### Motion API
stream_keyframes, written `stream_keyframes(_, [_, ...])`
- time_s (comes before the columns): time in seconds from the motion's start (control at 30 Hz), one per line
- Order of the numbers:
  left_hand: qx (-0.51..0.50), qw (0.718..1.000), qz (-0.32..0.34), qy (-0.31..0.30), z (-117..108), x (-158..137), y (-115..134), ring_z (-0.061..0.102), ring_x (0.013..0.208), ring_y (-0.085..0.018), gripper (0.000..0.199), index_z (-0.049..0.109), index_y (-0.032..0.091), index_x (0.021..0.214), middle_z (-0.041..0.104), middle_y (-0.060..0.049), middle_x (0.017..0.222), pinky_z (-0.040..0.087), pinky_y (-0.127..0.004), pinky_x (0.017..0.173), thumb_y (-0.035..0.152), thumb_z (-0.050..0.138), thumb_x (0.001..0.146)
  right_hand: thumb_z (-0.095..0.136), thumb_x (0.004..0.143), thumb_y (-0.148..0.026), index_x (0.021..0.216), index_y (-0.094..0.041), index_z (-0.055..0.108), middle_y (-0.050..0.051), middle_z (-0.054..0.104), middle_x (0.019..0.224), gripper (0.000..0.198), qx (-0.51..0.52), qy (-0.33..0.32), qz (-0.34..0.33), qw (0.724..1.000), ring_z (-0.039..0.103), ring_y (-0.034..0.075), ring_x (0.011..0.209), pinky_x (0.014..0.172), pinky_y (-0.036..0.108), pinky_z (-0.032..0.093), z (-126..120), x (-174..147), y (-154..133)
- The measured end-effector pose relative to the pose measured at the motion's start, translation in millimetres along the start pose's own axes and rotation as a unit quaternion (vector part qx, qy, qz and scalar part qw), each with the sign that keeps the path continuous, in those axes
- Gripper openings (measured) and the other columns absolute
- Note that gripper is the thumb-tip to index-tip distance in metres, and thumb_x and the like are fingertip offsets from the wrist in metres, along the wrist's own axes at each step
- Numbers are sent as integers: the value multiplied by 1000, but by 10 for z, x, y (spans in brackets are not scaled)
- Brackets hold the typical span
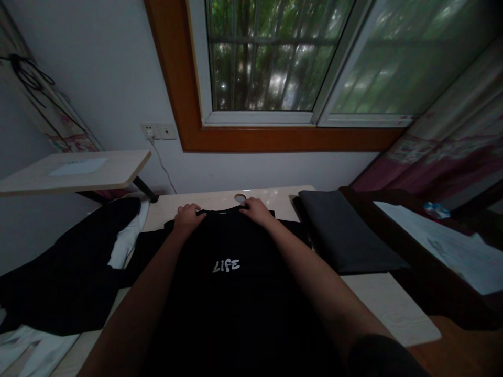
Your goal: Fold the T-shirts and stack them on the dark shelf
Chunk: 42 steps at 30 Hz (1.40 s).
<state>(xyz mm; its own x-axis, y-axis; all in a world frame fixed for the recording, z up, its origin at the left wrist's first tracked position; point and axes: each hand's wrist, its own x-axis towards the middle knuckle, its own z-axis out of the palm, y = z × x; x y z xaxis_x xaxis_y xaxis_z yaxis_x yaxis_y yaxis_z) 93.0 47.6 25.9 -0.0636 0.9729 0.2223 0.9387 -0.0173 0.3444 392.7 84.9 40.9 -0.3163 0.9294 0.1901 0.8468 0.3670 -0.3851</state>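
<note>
A black T-shirt (231, 241) lies spread on the pale table, its collar toward the wall. Small white lettering shows across it. My left hand (187, 220) pinches the fabric at the left side of the neckline. On the other side of the neckline, my right hand (257, 211) grips the shirt between thumb and fingers. Both forearms reach forward over the garment. Its lower part runs into darkness, so I cannot tell where it ends.
Dark clothing (70, 272) with white pieces is heaped at left, near a raised shelf (74, 170). On the right are a dark grey folded item (341, 230) and a white sheet (444, 246). A window (279, 57) and a wall socket (157, 131) are ahead. The tabletop (396, 303) ends at right.
</note>
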Motion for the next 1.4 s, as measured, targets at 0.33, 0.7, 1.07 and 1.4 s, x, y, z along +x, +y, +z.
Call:
stream_keyframes(0.33, [-14,996,48,78,91,29,-119,54,100,-27,9,63,23,93,63,-8,101,43,-42,95,31,61,90,60,97,-37,105,-20,64,11,66,106,19,-91,89,15,992,56,27,102,88,36,43,80,-103,-99])
stream_keyframes(0.7, [40,990,106,85,6,-18,-18,55,99,-28,7,62,24,92,57,-9,98,45,-41,90,26,55,92,43,104,-35,103,-20,64,12,69,102,26,-99,116,-7,988,59,26,101,88,35,42,40,-182,-173])
stream_keyframes(1.07, [-30,991,126,46,53,-36,-31,61,95,-23,21,60,24,110,64,-6,98,47,-36,95,21,51,92,49,83,-3,107,-20,67,6,69,104,34,57,65,-74,994,61,20,104,97,31,44,100,-113,59])
stream_keyframes(1.4, [-1,978,204,42,-12,-192,-27,53,111,-27,27,62,21,116,61,-10,115,43,-43,103,33,56,93,61,89,-22,118,-20,66,9,61,118,30,19,61,-91,994,53,24,111,101,37,44,48,-201,80])
